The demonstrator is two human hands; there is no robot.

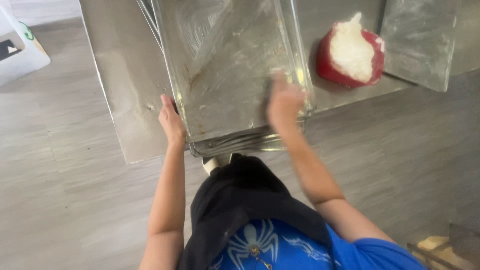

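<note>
1. Grip, left hand [171, 121]: the near left corner of the tray [225, 70] is grasped, with the fingers curled over its rim.
2. Grip, right hand [284, 102]: the hand is blurred and is laid on the tray floor at the near right corner; whether it is clenched around something cannot be told.
3. Tray position: the tray is carried on the table [127, 90], at the table's near edge. Its near end overhangs that edge slightly.
4. Tray stack: a second rim is seen directly beneath the near end, so more than one tray is stacked.
5. Tray condition: the floor is smeared with pale residue, with brownish marks along the left side and near corners.
6. Bowl [350, 52]: a red bowl filled with a white mass is placed on the table, just right of the tray, near the table's near edge.
7. Sheet [420, 40]: a flat metal sheet is laid at the table's right end, just beside the bowl.
8. Box [17, 47]: a white box is set on the floor, well apart from the table's left edge.
9. Apron [240, 200]: a dark cloth is worn over a blue shirt, below the table's near edge.
</note>
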